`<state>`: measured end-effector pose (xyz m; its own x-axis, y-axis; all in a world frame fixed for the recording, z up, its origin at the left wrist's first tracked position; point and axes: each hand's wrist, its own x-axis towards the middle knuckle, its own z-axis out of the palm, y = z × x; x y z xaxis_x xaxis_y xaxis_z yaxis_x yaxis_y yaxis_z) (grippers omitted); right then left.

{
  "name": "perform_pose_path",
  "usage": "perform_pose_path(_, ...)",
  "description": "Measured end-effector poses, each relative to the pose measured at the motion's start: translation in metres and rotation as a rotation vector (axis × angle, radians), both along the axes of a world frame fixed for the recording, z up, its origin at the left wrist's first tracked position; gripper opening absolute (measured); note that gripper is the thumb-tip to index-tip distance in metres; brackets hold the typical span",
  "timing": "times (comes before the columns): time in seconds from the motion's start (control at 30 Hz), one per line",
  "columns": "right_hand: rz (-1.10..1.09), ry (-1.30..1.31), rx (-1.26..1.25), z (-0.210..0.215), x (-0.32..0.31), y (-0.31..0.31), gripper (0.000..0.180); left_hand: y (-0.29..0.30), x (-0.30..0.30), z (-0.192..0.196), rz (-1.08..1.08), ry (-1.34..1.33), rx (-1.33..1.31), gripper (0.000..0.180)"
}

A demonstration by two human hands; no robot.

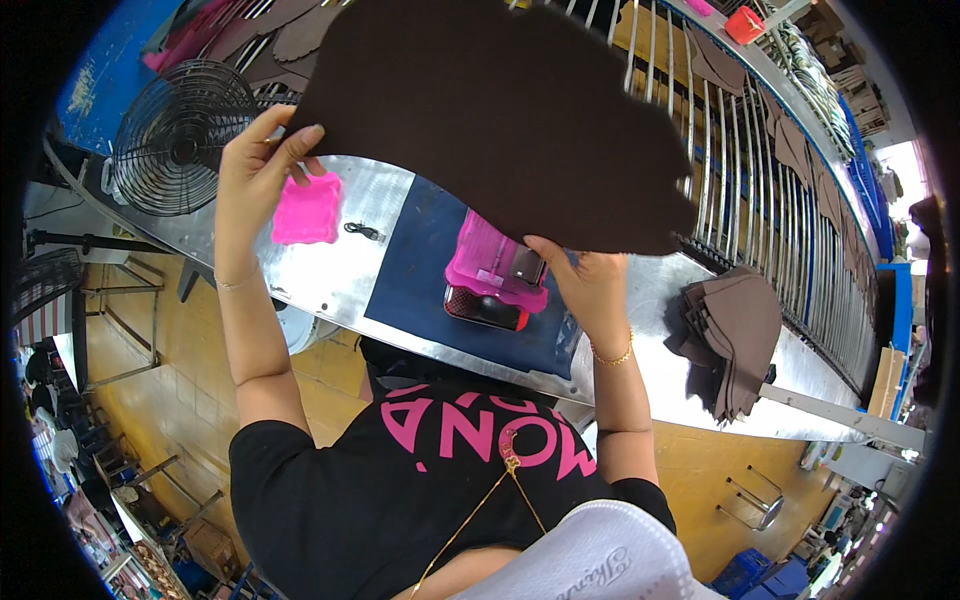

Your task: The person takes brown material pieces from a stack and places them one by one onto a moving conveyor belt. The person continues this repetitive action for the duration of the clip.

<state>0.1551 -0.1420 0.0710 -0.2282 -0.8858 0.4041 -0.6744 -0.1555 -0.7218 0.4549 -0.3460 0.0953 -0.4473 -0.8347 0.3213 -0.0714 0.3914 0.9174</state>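
Between my two hands a large dark brown cut sheet (500, 120), leather- or fabric-like, is held up over the table. My left hand (262, 165) pinches its left edge, thumb on the near face. Gripping the lower right edge is my right hand (590, 285), its thumb in front and the other fingers hidden behind. Below the sheet, a pink plastic tray (490, 262) rests on a blue mat (420, 290), with a dark red-edged case (487, 308) beside it. A second pink tray (307, 208) lies under my left hand, next to a short black cable (363, 232).
A round black wire-cage fan (185, 140) stands at the left. To the right, a stack of brown cut pieces (735, 335) lies on the metal table (640, 360). Beyond it runs a rack of metal bars (770, 200) carrying more brown pieces. A red container (744, 25) sits at the far right.
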Motion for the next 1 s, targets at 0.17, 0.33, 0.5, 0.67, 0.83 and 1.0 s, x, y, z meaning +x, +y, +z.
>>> perform_pose_path(0.17, -0.078, 0.097, -0.046, 0.0, -0.016, 0.031, 0.023, 0.008, -0.022, -0.032, -0.082, -0.112, 0.147, 0.017)
perform_pose_path(0.33, -0.191, 0.079, 0.098, -0.039, -0.048, 0.083, 0.028, 0.043, -0.094, -0.001, -0.349, -0.384, -0.036, 0.007)
perform_pose_path(0.5, -0.402, -0.056, 0.228, -0.047, -0.071, 0.143, 0.022, 0.065, -0.14, 0.012, -0.553, -0.437, -0.188, 0.011)
perform_pose_path(0.67, -0.53, -0.046, 0.309, -0.016, -0.104, 0.203, 0.026, 0.082, -0.179, 0.008, -0.692, -0.473, -0.539, 0.01)
perform_pose_path(0.83, -0.752, -0.187, 0.246, 0.016, -0.136, 0.263, 0.027, 0.089, -0.229, 0.017, -0.77, -0.417, -0.706, 0.013)
perform_pose_path(1.0, -0.913, 0.01, -0.172, 0.054, -0.136, 0.211, 0.029, 0.07, -0.282, 0.064, -0.482, -0.115, -0.998, 0.006)
